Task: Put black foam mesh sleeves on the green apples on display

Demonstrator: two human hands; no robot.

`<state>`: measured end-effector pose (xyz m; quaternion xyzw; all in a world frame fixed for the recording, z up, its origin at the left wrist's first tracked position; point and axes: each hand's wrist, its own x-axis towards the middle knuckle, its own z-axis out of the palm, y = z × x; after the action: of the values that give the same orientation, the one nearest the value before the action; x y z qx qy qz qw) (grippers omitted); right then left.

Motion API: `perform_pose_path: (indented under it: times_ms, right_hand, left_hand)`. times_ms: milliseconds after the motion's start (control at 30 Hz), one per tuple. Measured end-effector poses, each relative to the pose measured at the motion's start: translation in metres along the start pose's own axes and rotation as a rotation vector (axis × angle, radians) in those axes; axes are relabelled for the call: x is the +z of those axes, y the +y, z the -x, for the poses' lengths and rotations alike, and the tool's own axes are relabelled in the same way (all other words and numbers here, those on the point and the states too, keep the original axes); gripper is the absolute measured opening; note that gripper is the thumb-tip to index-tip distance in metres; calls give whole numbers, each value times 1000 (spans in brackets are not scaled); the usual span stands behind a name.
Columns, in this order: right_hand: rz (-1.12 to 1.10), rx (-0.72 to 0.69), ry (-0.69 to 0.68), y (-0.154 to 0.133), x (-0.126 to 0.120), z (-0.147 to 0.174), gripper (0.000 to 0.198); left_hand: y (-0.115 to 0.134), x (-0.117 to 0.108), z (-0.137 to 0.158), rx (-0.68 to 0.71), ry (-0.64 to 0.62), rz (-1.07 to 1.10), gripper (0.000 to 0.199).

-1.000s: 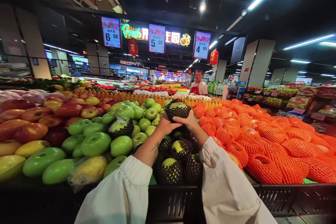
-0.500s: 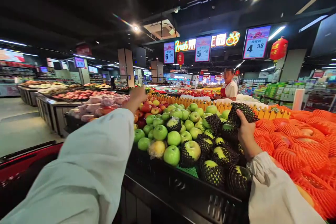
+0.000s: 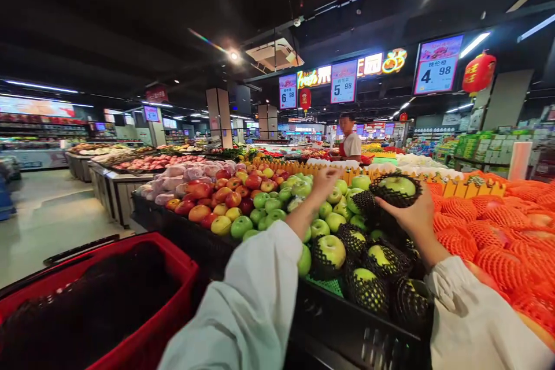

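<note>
My right hand grips a green apple in a black foam net and holds it up above the pile. Over the loose green apples, my left hand reaches rightward toward that netted apple, a short gap away. Its fingers are partly stretched, slightly blurred, with nothing visible in them. Below my hands, several green apples in black foam nets lie at the front of a black crate. My left forearm hides part of the loose green apples.
Red apples lie left of the green ones; fruit in orange foam nets fills the right side. A red basket stands at lower left. A yellow picket edging runs behind the fruit. A person stands beyond it.
My left hand has moved right, from over the red apples toward my right hand. The netted apple has turned, showing its green top. The view has swung left, revealing more of the red basket.
</note>
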<state>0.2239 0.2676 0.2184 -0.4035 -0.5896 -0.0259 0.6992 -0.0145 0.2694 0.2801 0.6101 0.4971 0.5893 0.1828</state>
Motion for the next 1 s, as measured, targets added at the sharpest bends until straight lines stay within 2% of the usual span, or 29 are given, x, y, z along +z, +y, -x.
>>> perform_pose_path:
  times_ms: [67, 133, 200, 267, 400, 533, 667, 733, 800, 867, 1000]
  right_hand:
    - [46, -149, -39, 2, -2, -1, 91]
    - [69, -242, -91, 4, -2, -4, 84]
    - [121, -290, -113, 6, -2, -6, 81]
    - [158, -321, -138, 8, 1, -7, 79]
    - [165, -324, -214, 9, 5, -5, 80]
    - [182, -276, -222, 9, 6, -1, 85]
    - [139, -329, -294, 11, 5, -1, 85]
    - [133, -341, -337, 12, 5, -1, 99]
    - [192, -302, -361, 12, 4, -1, 117]
    - [318, -207, -389, 11, 4, 0, 125]
    - [666, 67, -520, 3, 4, 4, 114]
  left_hand:
    - [11, 58, 16, -40, -220, 320, 49]
    - [18, 93, 32, -81, -359, 532, 74]
    - [19, 109, 42, -111, -376, 619, 86]
    - [15, 111, 45, -120, -350, 652, 92]
    - [5, 101, 43, -134, -371, 674, 93]
    - [0, 97, 41, -115, -444, 628, 96]
    - [-2, 94, 42, -52, -316, 334, 103]
    - [1, 85, 38, -27, -227, 191, 111]
    - [5, 66, 24, 2, -147, 64, 123]
    - [7, 37, -1, -6, -48, -91, 131]
    - [-2, -37, -62, -149, 225, -434, 131]
